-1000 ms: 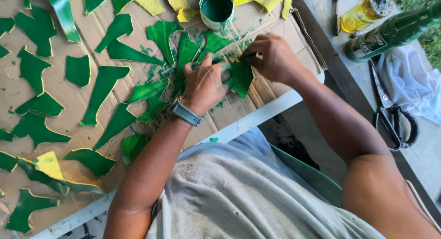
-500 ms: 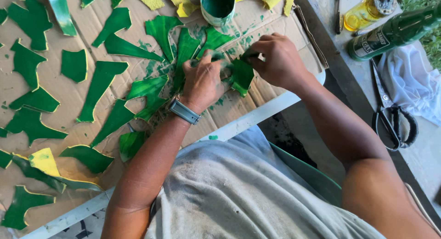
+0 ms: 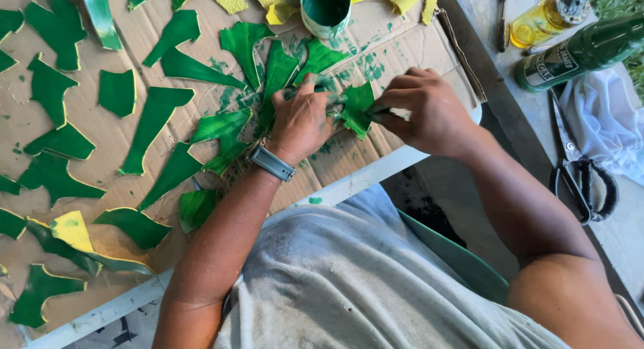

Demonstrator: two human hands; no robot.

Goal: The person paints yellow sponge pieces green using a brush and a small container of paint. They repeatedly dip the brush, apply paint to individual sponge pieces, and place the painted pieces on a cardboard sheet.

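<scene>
My left hand (image 3: 300, 120), with a grey watch on the wrist, holds a green-painted cut-out piece (image 3: 357, 107) just above the cardboard sheet (image 3: 201, 154). My right hand (image 3: 429, 109) is closed on a small tool whose tip touches that piece's right edge; the tool is mostly hidden by my fingers. Both hands meet near the cardboard's right end. An open can of green paint (image 3: 326, 10) stands just beyond them.
Several green cut-out shapes (image 3: 153, 124) with yellow edges lie spread over the cardboard. Yellow sponge bits (image 3: 275, 2) sit at the far edge. On the right lie a green glass bottle (image 3: 582, 52), a yellow bottle (image 3: 545, 16), black scissors (image 3: 582, 180) and a white cloth (image 3: 604, 121).
Both hands stay on the same green piece, shifting it slightly; the view has drifted a little. Nothing was let go.
</scene>
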